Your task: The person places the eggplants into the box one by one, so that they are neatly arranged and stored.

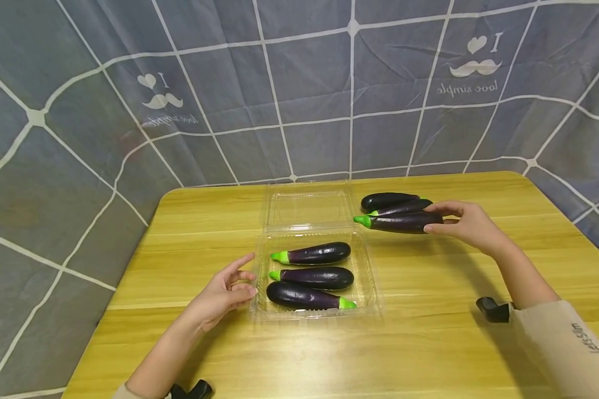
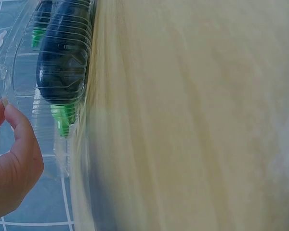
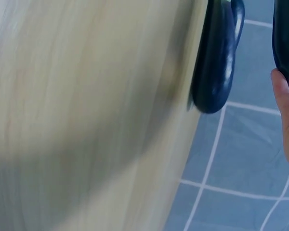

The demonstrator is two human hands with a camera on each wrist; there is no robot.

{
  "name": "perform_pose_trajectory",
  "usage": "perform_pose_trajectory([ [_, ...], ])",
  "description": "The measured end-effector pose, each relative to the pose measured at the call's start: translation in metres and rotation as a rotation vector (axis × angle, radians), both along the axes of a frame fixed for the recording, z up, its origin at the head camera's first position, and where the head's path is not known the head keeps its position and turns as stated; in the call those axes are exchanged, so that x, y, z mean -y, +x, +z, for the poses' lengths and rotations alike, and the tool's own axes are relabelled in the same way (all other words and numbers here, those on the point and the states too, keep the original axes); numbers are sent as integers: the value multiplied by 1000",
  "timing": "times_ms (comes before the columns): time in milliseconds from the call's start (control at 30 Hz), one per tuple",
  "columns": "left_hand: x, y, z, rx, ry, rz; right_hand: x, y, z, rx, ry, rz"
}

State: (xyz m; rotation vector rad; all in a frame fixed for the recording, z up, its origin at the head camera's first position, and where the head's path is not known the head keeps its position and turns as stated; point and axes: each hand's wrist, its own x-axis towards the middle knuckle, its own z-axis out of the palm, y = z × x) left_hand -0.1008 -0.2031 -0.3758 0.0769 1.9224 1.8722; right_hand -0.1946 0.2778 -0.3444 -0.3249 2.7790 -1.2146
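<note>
My right hand (image 1: pixel 471 227) grips the blunt end of a dark purple eggplant (image 1: pixel 404 223), its green stem pointing left. In the right wrist view this held eggplant (image 3: pixel 286 38) is up off the table, apart from two others lying there. Left of it, a clear plastic clamshell container (image 1: pixel 371 277) lies with its lid folded back. Inside the container are three eggplants (image 1: pixel 315 278) in a row, the nearest with its stem to the right. My left hand (image 1: pixel 224 296) pinches the container's left rim between thumb and fingertip (image 2: pixel 21 118).
Two more eggplants (image 1: pixel 389 200) lie on the wooden table (image 1: pixel 429 343) behind the held one. The clear lid (image 1: pixel 306 208) lies toward the back edge. A grey curtain (image 1: pixel 314 144) with white lines hangs behind and beside the table. Black wrist devices (image 1: pixel 493 310) sit near both sleeves.
</note>
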Motion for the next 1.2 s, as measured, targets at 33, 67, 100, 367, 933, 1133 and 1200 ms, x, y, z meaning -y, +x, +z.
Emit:
perform_pose_trajectory([
  [33,0,0,0,-1,-1,0,2,1,1,-4,0,4],
  [67,0,0,1,-1,-2,2,5,1,3,-4,-5,2],
  [100,0,-1,1,-3,-3,3,7,2,4,-4,-8,6],
  [367,-1,0,3,-5,-11,8,29,5,8,-36,-38,64],
  [933,0,1,0,0,-3,7,71,10,2,-70,-115,148],
  [1133,0,1,1,0,-14,8,85,9,0,-80,-127,179],
  [1200,0,1,1,2,-15,9,90,8,-1,-89,-133,191],
])
